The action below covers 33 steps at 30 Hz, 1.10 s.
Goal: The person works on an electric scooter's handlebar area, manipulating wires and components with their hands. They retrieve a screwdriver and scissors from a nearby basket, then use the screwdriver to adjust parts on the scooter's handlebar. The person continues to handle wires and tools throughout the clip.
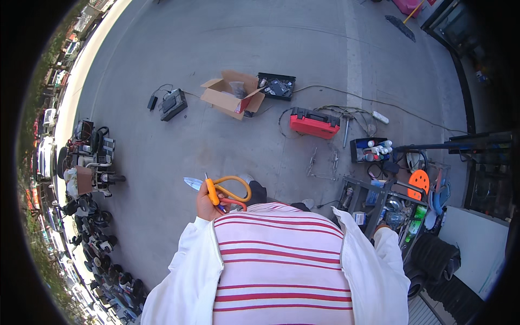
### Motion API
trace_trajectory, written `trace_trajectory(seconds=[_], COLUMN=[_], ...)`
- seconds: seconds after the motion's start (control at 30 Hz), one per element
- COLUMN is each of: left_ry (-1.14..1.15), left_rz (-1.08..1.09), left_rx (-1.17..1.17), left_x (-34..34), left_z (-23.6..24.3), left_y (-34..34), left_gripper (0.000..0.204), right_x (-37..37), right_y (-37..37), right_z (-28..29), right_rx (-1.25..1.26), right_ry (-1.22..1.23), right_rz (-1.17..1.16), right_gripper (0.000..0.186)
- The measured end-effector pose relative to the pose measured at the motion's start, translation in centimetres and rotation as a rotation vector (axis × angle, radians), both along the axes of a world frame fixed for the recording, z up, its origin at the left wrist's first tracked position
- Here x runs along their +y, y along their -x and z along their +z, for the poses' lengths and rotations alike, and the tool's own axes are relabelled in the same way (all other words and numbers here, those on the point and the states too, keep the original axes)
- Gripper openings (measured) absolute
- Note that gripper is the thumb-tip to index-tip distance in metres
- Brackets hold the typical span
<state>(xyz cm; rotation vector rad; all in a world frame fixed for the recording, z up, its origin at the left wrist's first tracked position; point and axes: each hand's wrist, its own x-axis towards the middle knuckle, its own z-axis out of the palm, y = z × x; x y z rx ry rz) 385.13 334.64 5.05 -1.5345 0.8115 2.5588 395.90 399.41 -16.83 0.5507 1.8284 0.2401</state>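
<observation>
My left hand (203,206) is closed in front of my torso, around a bundle of tools. Among them are scissors with a shiny blade (193,183) and a large orange loop handle (248,189). A short tool with a yellow-orange grip (212,193) stands upright in the same hand, its thin metal tip pointing up. Something small and dark purple shows at the fingers, too small to name. On the right, my right hand (382,226) reaches to the grey tool cart (346,196); its fingers are mostly hidden there. Clear bottles (395,219) and a green bottle (415,223) are beside it.
On the concrete floor ahead lie an open cardboard box (223,101), a black tray of parts (277,86), a red toolbox (314,123) and a black case (173,105). Cables (387,103) trail across the floor. A box of spray cans (371,150) stands near the cart. Scooters (97,151) line the left.
</observation>
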Motion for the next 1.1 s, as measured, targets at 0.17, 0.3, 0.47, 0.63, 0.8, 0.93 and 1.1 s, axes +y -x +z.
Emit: trace_trajectory(seconds=[0.17, 0.3, 0.47, 0.63, 0.8, 0.93, 1.1], left_ry=[-0.088, -0.032, -0.085, -0.036, 0.067, 0.123, 0.106], left_rz=[0.159, 0.300, 0.353, 0.403, 0.517, 0.581, 0.594], left_rx=[0.116, 0.137, 0.120, 0.181, 0.060, 0.136, 0.090], left_x=[-12.3, -22.1, -32.7, -40.8, -48.0, -54.3, -62.7], left_z=[-1.4, -0.6, -2.1, -2.7, 0.6, 4.3, 0.8], left_y=[3.1, 6.7, 12.9, 23.1, 33.0, 40.6, 49.1], left_gripper=[0.032, 0.031, 0.036, 0.032, 0.031, 0.031, 0.032], right_x=[-15.9, -32.5, -43.0, -50.0, -63.0, -82.9, -103.4], right_y=[11.4, 19.7, 26.6, 37.7, 55.5, 74.9, 90.0], right_z=[5.2, 7.0, 1.0, -4.8, -8.1, -1.3, 6.3], right_rx=[0.401, 0.521, 0.443, 0.514, 0.569, 0.776, 0.897], right_ry=[0.053, 0.338, 0.344, 0.304, 0.342, 0.686, 1.127], right_rz=[-0.173, -0.274, -0.056, 0.003, 0.065, 0.141, 0.047], right_gripper=[0.062, 0.073, 0.082, 0.077, 0.064, 0.059, 0.047])
